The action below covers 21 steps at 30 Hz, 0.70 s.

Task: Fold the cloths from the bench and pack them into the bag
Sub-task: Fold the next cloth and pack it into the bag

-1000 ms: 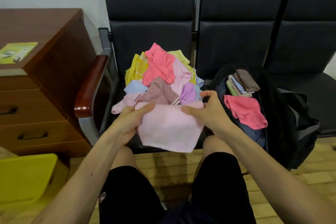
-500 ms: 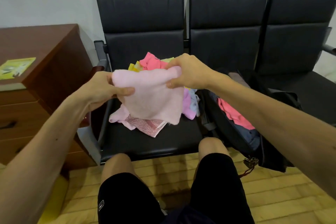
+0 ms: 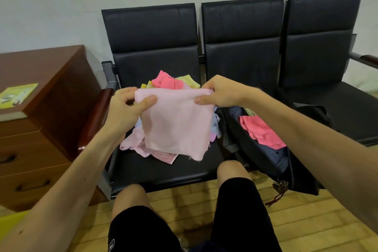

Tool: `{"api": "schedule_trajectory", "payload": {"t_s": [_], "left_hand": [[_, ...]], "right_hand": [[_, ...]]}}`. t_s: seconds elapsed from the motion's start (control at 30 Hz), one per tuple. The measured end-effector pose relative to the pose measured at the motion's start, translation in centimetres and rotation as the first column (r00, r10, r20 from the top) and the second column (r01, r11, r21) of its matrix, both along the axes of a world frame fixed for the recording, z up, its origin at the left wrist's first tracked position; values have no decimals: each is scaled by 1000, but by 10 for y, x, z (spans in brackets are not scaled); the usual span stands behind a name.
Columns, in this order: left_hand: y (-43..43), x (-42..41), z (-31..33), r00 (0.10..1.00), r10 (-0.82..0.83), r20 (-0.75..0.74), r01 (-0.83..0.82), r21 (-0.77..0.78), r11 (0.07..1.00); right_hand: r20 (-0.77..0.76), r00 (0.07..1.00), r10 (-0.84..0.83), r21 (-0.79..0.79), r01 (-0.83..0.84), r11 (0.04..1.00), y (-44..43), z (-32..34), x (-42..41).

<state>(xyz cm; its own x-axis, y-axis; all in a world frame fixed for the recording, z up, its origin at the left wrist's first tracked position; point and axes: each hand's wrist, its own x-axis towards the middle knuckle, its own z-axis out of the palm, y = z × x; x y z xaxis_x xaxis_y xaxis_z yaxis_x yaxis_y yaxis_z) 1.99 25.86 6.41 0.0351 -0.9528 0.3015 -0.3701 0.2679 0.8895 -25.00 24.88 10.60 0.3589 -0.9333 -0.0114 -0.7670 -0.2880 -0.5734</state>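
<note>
Black padded seats stand along a pale wall. The bench (image 3: 163,172) seat nearest you carries the pile of cloths (image 3: 169,82), with the open black bag (image 3: 255,161) on the seat to its right.

You hold the pale pink cloth (image 3: 178,125) up in the air above the pile. Your left hand (image 3: 126,108) pinches one top corner and your right hand (image 3: 221,91) pinches the other. Each grip is closed on the fabric, thumb in front and fingers behind, and the top edge is drawn nearly straight between them.

The cloth hangs limp in a rough square. It looks thin enough to let some shadow through, and loose threads fray at its lowest corner. I'd judge it very light, soft and not slippery, so it has no stiffness to help a fold. Hold it at the corners and edges, because a grip in the middle would only bunch it.

The pile is a crumple of coral, yellow, lilac and pale blue pieces. A speckled pink cloth (image 3: 163,154) lies flat at its front. In the bag, a coral cloth (image 3: 261,133) lies folded on darker fabric.
</note>
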Motion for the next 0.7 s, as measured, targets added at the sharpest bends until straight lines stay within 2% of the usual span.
{"api": "schedule_trajectory", "payload": {"t_s": [0.13, 0.17, 0.23, 0.27, 0.3, 0.37, 0.43, 0.5, 0.57, 0.63, 0.7], "left_hand": [[11, -19, 2, 988, -154, -17, 153, -45, 987], [13, -26, 3, 985, -171, -17, 170, -59, 984], [16, -40, 3, 983, -183, -13, 182, -84, 980], [17, -45, 1, 982, -189, -15, 188, -76, 979], [17, -53, 0, 978, -208, -35, 206, -51, 977], [18, -66, -7, 960, -264, -96, 267, 21, 963], [16, -82, -18, 947, -316, -61, 319, 59, 946], [15, -100, -35, 937, -348, -13, 345, 166, 924], [15, -113, -55, 923, -381, -52, 378, 292, 878], [12, -125, -81, 898, -428, -103, 433, 381, 817], [9, -136, -103, 877, -455, -154, 473, 439, 764]], "right_hand": [[61, 998, -7, 131, -1, 991, 11, -13, -26], [121, 992, -19, 167, -1, 986, 16, -18, -33], [369, 925, -91, 277, -16, 961, 29, -29, -44], [524, 835, -166, 336, -24, 941, 34, -35, -47], [663, 705, -253, 387, -32, 922, 41, -41, -50], [810, 417, -412, 474, -51, 879, 53, -59, -51], [810, 156, -565, 582, -107, 806, 67, -87, -52], [734, -14, -679, 655, -247, 714, 82, -125, -52], [724, -13, -690, 651, -319, 689, 98, -158, -52], [714, 33, -699, 684, -249, 686, 109, -181, -56], [675, 36, -737, 732, -155, 663, 115, -199, -66]]}}
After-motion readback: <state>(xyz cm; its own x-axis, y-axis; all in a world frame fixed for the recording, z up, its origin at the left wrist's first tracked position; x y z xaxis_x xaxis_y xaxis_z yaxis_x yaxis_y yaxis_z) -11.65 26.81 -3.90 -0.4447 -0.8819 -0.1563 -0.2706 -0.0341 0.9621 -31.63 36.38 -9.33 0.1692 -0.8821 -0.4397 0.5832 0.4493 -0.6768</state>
